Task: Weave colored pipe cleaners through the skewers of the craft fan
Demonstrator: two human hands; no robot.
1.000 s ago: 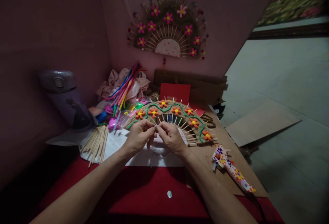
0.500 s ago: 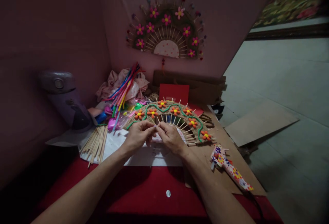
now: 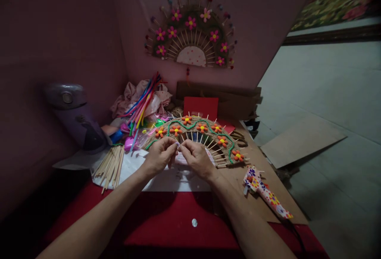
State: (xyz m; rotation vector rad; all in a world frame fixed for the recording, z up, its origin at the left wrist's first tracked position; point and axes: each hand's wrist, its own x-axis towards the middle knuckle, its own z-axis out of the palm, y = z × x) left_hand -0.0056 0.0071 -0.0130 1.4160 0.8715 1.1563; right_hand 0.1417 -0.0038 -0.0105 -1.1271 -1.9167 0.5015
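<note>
My left hand (image 3: 162,156) and my right hand (image 3: 196,158) meet at the fingertips, both in a pinch. Between them is a tiny pale, slightly purplish bit, too small to name. Just behind the hands lies a half-round twine-wrapped fan (image 3: 195,130) with wooden sticks, orange flowers and a wavy green cord. My fingers cover part of its lower middle. Under the hands spreads a white sheet (image 3: 137,175).
A bundle of wooden sticks (image 3: 111,167) lies left, near a purple tumbler (image 3: 79,120). Colourful pipe cleaners (image 3: 145,102) sit behind. A flower-patterned glue gun (image 3: 266,193) rests on cardboard (image 3: 235,187) at right. A finished-looking fan (image 3: 190,33) hangs on the wall.
The fingertips have parted slightly, and the small pale bit between them shows more. The whole view has shifted a little; the other things stay in place.
</note>
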